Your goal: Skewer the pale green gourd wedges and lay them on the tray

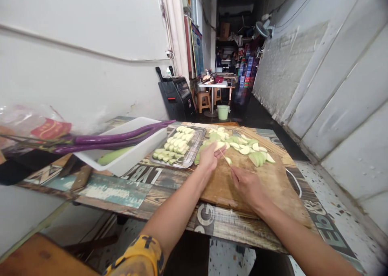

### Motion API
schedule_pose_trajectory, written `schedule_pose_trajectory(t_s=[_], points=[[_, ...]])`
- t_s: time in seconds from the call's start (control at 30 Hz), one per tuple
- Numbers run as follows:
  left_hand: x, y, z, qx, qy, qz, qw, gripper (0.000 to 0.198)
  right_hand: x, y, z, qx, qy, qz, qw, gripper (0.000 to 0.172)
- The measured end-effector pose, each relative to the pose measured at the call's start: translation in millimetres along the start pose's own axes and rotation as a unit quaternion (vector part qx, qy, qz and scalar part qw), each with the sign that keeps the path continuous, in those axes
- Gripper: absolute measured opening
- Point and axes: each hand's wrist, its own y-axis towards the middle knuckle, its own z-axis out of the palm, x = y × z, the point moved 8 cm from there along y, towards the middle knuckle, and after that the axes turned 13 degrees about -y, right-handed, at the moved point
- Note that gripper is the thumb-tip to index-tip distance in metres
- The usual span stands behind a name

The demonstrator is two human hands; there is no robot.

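Note:
Over the wooden cutting board [221,191], my left hand [208,158] is closed on a pale green vegetable slice [220,146]. My right hand [246,183] pinches a thin wooden skewer [224,156], whose far end meets the slice at my left fingers; whether it has gone in I cannot tell. Loose half-round slices [244,149] lie spread across the back of the board. Left of my hands, a clear tray [196,146] holds rows of slices on skewers [178,142].
Long purple eggplants [118,138] lie across a white basin [123,170], with a green vegetable [113,156] inside. A wooden-handled knife [81,178] and a plastic bag [33,122] are at the left. Bare skewers [269,143] lie along the board's back right.

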Motion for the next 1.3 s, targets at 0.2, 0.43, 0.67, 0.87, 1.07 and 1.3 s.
schedule_pose_trajectory(t_s=[0.2,0.43,0.67,0.87,1.07,1.3], points=[[2.4,-1.0,3.3,0.026,-0.004,-0.011,1.000,0.011,-4.7,-0.3,8.0,0.027,0.069,0.014,0.997,0.031],[18.5,-9.3,7.2,0.038,0.019,-0.033,0.999,0.012,-16.5,6.5,8.6,0.024,0.161,0.088,0.983,0.027],[22.5,-19.0,13.4,0.052,0.024,-0.046,0.997,0.015,-23.2,6.8,12.0,0.027,0.253,0.137,0.957,0.024],[44.0,-34.9,24.3,0.092,0.077,-0.066,0.991,0.012,-38.0,11.6,13.8,0.022,0.339,0.220,0.914,0.024],[14.2,-16.7,12.6,0.022,0.030,0.004,0.999,0.007,-27.4,12.0,22.2,0.089,0.366,0.194,0.906,0.024],[22.0,-21.0,16.6,0.049,0.090,-0.031,0.994,0.006,-18.0,8.6,25.6,0.124,0.364,0.158,0.910,0.025]])
